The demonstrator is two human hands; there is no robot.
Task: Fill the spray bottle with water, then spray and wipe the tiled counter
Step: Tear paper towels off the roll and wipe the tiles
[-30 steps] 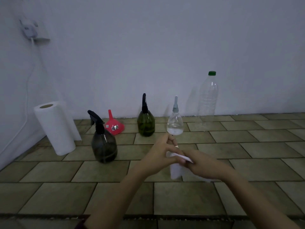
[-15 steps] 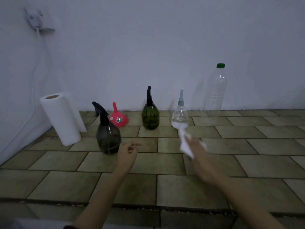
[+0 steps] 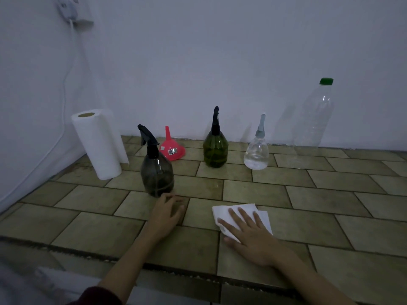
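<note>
From the head view, the right hand (image 3: 253, 233), which half a second ago held the folded paper towel (image 3: 240, 214) raised near the clear spray bottle (image 3: 256, 154), now presses it flat on the tiled desk (image 3: 330, 205), fingers spread over the sheet. The left hand (image 3: 166, 213) has come down too, resting loosely curled and empty on the tiles just in front of the dark spray bottle (image 3: 156, 172). The clear bottle stands upright, partly filled, at the back between the green spray bottle (image 3: 215, 148) and the tall plastic bottle (image 3: 313, 119).
</note>
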